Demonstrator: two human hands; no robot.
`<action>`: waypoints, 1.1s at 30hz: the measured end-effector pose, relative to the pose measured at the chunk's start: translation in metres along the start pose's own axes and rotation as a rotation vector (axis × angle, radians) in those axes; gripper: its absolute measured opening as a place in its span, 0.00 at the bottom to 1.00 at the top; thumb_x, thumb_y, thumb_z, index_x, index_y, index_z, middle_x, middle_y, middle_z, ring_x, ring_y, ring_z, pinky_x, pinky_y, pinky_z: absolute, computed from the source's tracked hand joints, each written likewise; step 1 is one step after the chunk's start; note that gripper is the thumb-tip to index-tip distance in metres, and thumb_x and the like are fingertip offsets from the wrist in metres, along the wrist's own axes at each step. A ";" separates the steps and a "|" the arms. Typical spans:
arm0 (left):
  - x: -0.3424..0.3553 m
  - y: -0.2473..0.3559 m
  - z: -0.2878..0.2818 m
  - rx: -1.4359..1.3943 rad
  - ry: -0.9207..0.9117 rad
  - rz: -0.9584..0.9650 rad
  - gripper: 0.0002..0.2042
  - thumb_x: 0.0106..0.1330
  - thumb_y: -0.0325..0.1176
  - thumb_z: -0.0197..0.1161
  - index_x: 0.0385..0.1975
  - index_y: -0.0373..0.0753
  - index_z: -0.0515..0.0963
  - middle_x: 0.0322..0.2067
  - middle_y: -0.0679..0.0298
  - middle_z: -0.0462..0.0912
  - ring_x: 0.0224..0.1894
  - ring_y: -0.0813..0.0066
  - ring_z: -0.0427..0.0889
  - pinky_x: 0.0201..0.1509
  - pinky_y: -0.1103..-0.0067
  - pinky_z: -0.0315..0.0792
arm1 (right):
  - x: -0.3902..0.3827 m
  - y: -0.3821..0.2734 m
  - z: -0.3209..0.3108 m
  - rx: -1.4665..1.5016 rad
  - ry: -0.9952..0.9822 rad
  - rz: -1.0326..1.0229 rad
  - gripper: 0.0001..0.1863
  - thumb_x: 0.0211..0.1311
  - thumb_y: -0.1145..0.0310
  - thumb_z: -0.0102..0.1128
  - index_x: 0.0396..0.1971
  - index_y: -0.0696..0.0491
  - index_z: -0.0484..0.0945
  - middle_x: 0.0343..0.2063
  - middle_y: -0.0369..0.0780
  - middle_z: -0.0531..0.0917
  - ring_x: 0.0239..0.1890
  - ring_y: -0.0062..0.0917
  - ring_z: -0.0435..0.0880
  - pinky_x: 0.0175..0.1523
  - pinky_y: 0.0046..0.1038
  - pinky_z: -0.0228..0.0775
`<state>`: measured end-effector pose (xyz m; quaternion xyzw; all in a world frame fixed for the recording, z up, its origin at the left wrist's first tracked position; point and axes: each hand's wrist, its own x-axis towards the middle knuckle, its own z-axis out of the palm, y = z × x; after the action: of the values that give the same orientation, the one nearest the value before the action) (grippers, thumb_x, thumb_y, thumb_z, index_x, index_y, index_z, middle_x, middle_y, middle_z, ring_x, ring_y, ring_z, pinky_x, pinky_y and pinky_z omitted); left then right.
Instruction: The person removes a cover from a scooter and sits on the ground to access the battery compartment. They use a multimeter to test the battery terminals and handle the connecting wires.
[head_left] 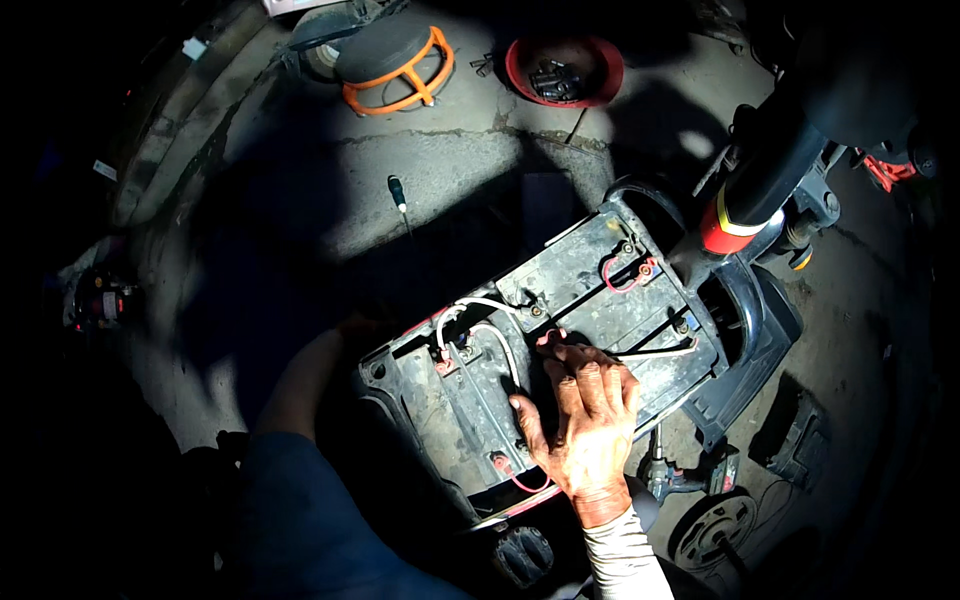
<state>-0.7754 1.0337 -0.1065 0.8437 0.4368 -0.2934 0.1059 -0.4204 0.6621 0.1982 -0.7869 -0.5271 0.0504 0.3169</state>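
Observation:
Several dark grey batteries sit side by side in a black tray of a vehicle, with white cables and red cables joining their terminals. My right hand lies over the middle of them, its fingers bent toward a pinkish terminal end. The thumb is stretched away from the fingers, beside a white cable. No object shows in this hand, though its fingertips are partly hidden. My left forearm reaches to the left end of the tray; the left hand is lost in shadow there.
A black post with a red and yellow band rises at the right. On the floor are a screwdriver, an orange-framed stool, a red bowl of metal parts, a cordless power tool and a round wheel-like part.

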 end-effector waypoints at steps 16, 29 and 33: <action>-0.007 -0.006 -0.037 -0.257 0.140 0.080 0.15 0.65 0.39 0.71 0.47 0.40 0.82 0.37 0.62 0.82 0.41 0.65 0.81 0.47 0.66 0.76 | -0.004 0.008 0.000 0.080 0.070 -0.008 0.26 0.46 0.60 0.79 0.46 0.56 0.84 0.52 0.38 0.82 0.56 0.33 0.80 0.62 0.37 0.66; -0.036 0.091 -0.253 -1.239 1.161 -0.019 0.32 0.56 0.39 0.76 0.58 0.34 0.71 0.48 0.52 0.82 0.48 0.57 0.83 0.55 0.63 0.78 | -0.011 -0.001 0.003 0.091 0.179 -0.074 0.20 0.53 0.59 0.75 0.43 0.55 0.84 0.49 0.39 0.83 0.52 0.38 0.79 0.58 0.41 0.67; -0.063 0.180 -0.317 -1.168 1.492 -0.146 0.49 0.44 0.32 0.80 0.69 0.34 0.58 0.59 0.44 0.73 0.61 0.44 0.75 0.68 0.57 0.69 | -0.016 0.008 0.000 0.075 0.199 -0.069 0.21 0.56 0.58 0.73 0.45 0.55 0.84 0.49 0.40 0.84 0.54 0.38 0.79 0.62 0.41 0.65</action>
<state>-0.5324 1.0215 0.1719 0.5979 0.5211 0.5800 0.1861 -0.4207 0.6466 0.1896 -0.7570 -0.5175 -0.0194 0.3986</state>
